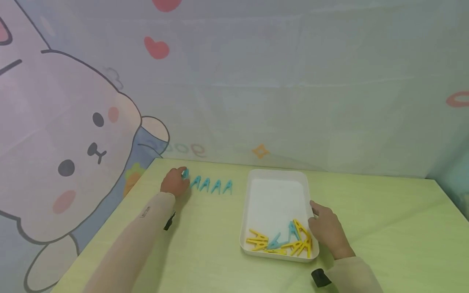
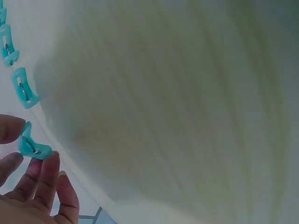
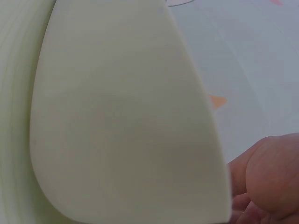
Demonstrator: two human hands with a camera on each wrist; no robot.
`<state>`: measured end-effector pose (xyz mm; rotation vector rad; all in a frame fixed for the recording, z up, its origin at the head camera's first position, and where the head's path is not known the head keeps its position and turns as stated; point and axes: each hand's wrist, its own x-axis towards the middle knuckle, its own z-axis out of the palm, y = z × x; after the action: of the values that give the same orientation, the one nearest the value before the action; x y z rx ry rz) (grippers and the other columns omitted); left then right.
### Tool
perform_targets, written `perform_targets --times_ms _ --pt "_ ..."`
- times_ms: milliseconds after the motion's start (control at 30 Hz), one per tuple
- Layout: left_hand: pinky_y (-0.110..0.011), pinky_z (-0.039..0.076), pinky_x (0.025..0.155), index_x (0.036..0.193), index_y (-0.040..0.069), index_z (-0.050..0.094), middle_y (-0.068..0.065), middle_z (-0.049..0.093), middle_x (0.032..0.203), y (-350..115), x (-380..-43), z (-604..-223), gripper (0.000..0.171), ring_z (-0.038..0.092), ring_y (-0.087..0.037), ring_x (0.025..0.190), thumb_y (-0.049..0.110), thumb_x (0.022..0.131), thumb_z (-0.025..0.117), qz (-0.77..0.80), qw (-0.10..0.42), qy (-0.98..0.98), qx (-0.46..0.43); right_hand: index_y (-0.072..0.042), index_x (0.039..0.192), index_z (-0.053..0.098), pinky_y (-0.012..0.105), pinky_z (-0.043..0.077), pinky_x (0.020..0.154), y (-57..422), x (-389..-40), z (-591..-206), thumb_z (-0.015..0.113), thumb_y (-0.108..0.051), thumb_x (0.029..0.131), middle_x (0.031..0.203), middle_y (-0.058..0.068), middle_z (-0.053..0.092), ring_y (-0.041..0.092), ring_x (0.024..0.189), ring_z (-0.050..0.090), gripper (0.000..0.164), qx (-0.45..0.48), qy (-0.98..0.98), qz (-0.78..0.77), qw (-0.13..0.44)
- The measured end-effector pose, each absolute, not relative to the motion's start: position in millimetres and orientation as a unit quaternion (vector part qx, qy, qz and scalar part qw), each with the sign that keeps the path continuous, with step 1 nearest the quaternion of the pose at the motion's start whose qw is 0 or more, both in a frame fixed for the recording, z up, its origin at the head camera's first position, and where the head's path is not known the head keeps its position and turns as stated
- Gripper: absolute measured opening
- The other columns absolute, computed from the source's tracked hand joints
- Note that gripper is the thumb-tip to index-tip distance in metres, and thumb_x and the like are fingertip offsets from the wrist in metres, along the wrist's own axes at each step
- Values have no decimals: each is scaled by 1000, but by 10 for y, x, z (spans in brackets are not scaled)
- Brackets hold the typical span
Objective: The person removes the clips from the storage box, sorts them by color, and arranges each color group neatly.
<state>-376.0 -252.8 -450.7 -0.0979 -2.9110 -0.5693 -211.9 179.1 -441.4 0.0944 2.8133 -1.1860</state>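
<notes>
At the far left of the table, my left hand (image 1: 175,183) pinches a light-blue clothespin (image 2: 32,145) between thumb and fingers. To its right, several more blue clothespins (image 1: 206,184) stand side by side in a row. My right hand (image 1: 327,228) holds the right rim of a white tray (image 1: 279,174), with the fingertips at its edge. Inside the tray's near end lie several yellow clothespins (image 1: 293,245) mixed with blue clothespins (image 1: 275,242). The right wrist view shows the tray's outer side (image 3: 126,121) with the hand beside its rim.
The pale green table (image 1: 384,219) runs back to a wall cloth (image 1: 329,101) printed with a cartoon rabbit (image 1: 84,134) and hearts. A black strap (image 1: 321,278) is on the right wrist and another strap (image 1: 169,221) on the left.
</notes>
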Motion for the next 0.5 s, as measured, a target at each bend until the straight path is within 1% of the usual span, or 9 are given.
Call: perform_targets --times_ms 33,67,100,133,167,233,367,467,500 --pt "-47 45 72 132 3 44 -25 50 114 -2522 -3746 -4503 50 53 -35 92 15 84 50 -191 79 -978 -28 5 139 26 38 38 69 1790 -2116 -4408 38 -5 85 133 27 37 32 101 45 56 31 921 -386 45" --pt "-48 44 74 132 2 44 -26 49 116 -2511 -3730 -4497 50 52 -37 96 14 84 50 -193 70 -978 -23 5 139 26 40 37 72 1789 -2113 -4402 38 -5 85 133 27 37 34 107 42 57 32 921 -385 47" --pt "-50 44 76 131 2 44 -26 49 118 -2502 -3714 -4491 49 51 -39 100 13 84 49 -196 64 -978 -18 5 139 26 41 36 75 1788 -2111 -4395 38 -6 85 133 27 37 34 109 41 57 33 922 -384 48" --pt "-51 43 79 131 1 45 -26 49 120 -2493 -3700 -4486 48 49 -40 105 12 84 49 -197 61 -978 -14 4 139 26 42 35 76 1788 -2109 -4391 38 -5 85 134 27 36 35 110 41 57 34 921 -385 50" --pt "-52 42 82 130 1 45 -25 48 121 -2483 -3687 -4481 48 47 -41 108 11 84 49 -201 57 -978 -11 4 139 26 43 36 77 1787 -2102 -4386 38 -5 85 134 27 36 36 114 39 57 36 921 -386 51" --pt "-52 40 84 130 1 46 -25 49 122 -2472 -3675 -4483 46 46 -41 111 11 85 49 -200 53 -978 -8 4 140 25 45 36 81 1786 -2102 -4380 38 -5 85 134 27 36 39 120 35 57 37 919 -388 53" --pt "-50 41 85 127 0 49 -22 52 120 -2464 -3684 -4509 43 48 -39 110 11 86 50 -189 57 -980 -8 5 140 25 44 37 79 1790 -2112 -4385 38 -5 85 134 27 35 37 116 38 57 35 919 -390 53" --pt "-50 43 83 126 -1 50 -21 53 120 -2464 -3699 -4530 41 49 -38 109 12 86 51 -183 56 -982 -6 5 139 25 39 37 70 1794 -2116 -4399 38 -5 84 134 28 36 33 102 42 57 33 919 -391 51" --pt "-49 43 82 125 -1 51 -20 54 119 -2466 -3704 -4536 41 50 -38 109 12 86 50 -182 55 -982 -4 5 139 25 38 38 67 1795 -2117 -4403 38 -5 84 134 28 36 33 102 42 57 34 918 -391 52"
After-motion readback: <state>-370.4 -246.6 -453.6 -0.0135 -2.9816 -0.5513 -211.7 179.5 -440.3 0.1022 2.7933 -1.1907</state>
